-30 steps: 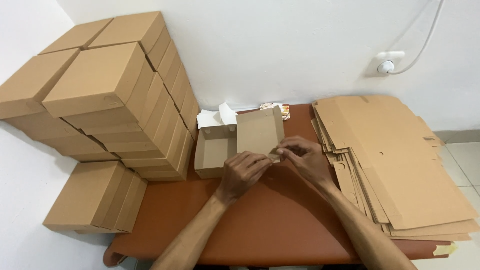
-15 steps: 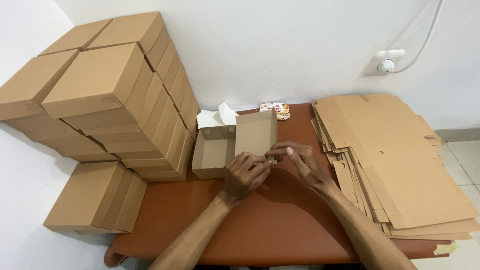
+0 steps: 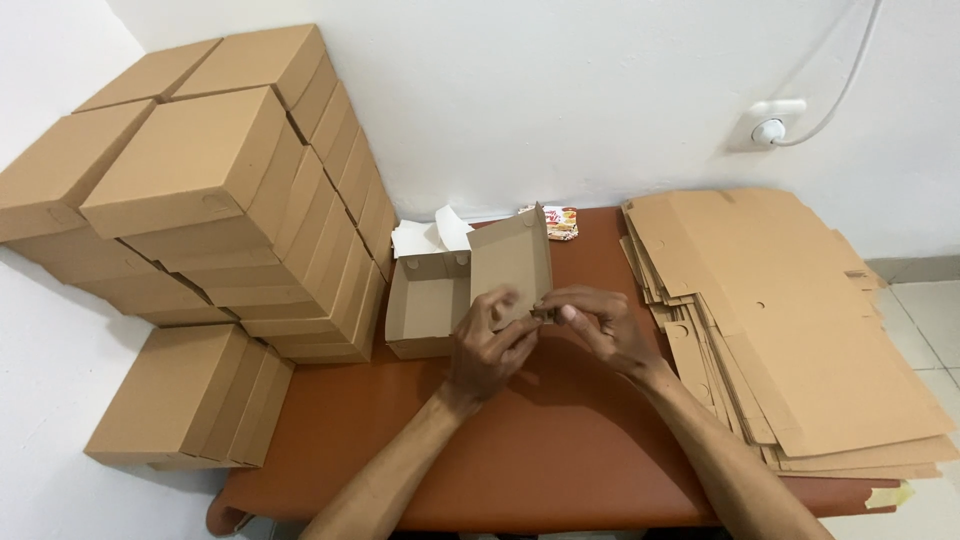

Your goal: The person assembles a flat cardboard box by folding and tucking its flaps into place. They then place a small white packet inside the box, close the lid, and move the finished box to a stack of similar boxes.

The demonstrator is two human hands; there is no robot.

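Indoors, both hands (image 3: pixel 545 330) pinch a half-folded box (image 3: pixel 470 290) on a red-brown table (image 3: pixel 560 440) against a white wall (image 3: pixel 600 90).

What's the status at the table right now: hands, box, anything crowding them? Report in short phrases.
Left hand and right hand both pinching the half-folded box's flap edge. Box open, lid raised. Flat cardboard stack right, finished boxes left, both apart.

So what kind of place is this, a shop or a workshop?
Probably a small packing corner: stacked closed brown cardboard boxes, a pile of flat unfolded cardboard sheets, and both hands at an open half-folded cardboard box on a reddish-brown table.
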